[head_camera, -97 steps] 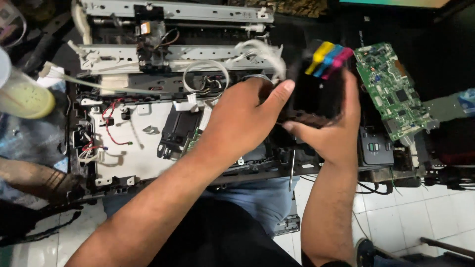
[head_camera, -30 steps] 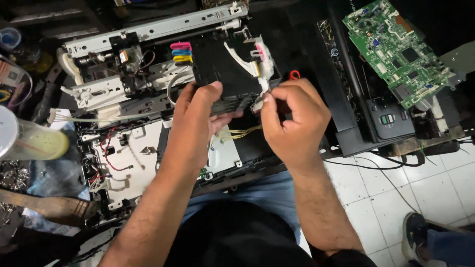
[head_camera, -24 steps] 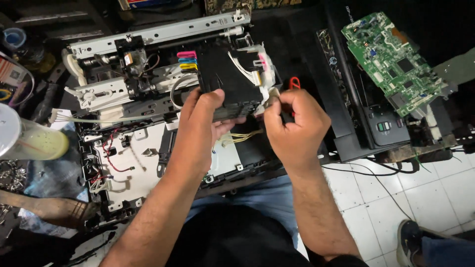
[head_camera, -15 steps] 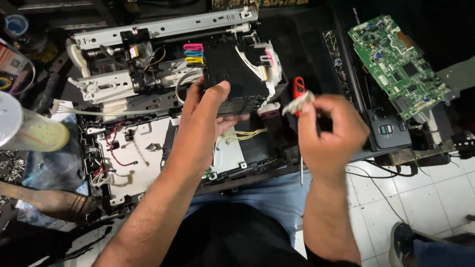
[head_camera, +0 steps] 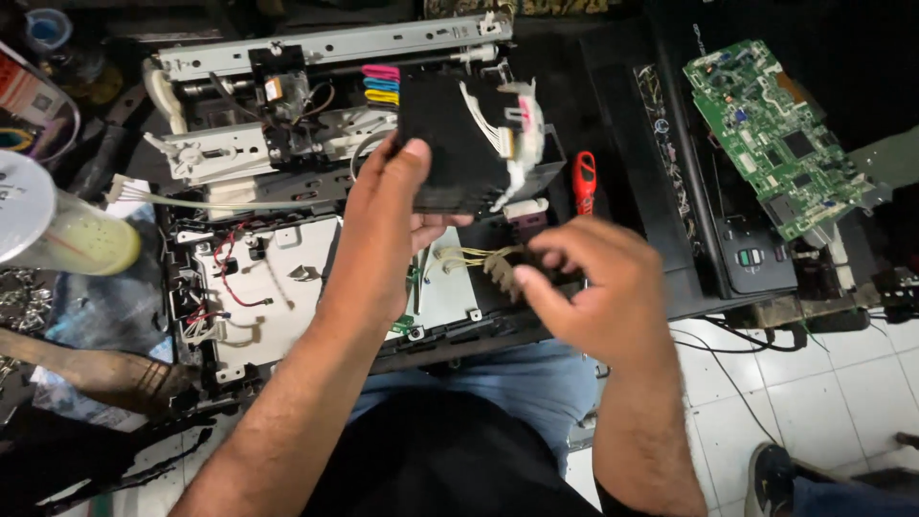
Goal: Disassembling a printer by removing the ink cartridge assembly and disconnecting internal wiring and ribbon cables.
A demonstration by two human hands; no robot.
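while the left hand gripped the black cartridge carriage above the opened printer chassis, the right hand hovered just below it, fingers curled near yellowish wires; whether they pinched anything could not be told. a red-handled screwdriver lay beside the carriage.

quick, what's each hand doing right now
Left hand: closed on the black cartridge block.
Right hand: fingers curled beside the yellow wires; grip cannot be told.

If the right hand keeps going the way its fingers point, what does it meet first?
The right hand points left, so it would probably first meet the small pale connector on the yellowish wires, just below the black carriage block. Depth is unclear.
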